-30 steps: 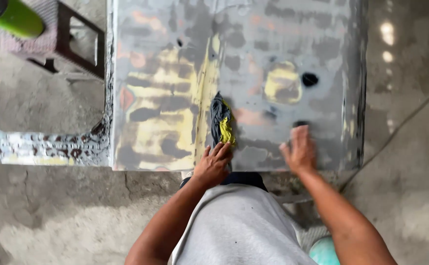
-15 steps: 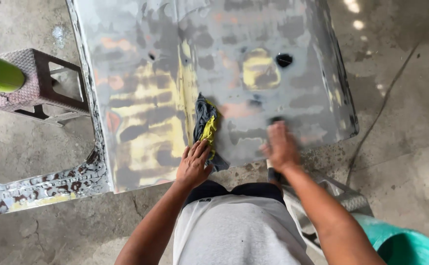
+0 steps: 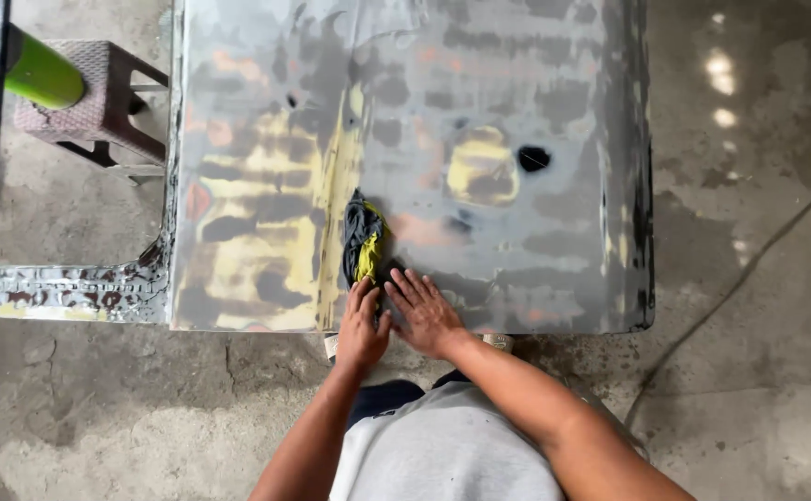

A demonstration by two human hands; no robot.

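A sanded metal car door panel (image 3: 517, 93), grey with yellow and orange patches, lies flat in front of me. A crumpled dark and yellow rag (image 3: 361, 243) rests on it near the front edge. My left hand (image 3: 361, 325) lies flat at the panel's edge, with its fingertips at the rag's near end. Right beside it, my right hand (image 3: 427, 314) presses palm down on the panel with fingers spread. Nothing shows in either hand.
A small black hole (image 3: 533, 158) sits in the panel right of centre. The door's window frame (image 3: 62, 288) extends to the left over a concrete floor. A brown plastic stool (image 3: 99, 102) and a green cylinder (image 3: 42, 74) stand at top left.
My right hand has slid left across the panel and now lies next to my left hand. The left hand has stayed by the rag. The camera view has shifted.
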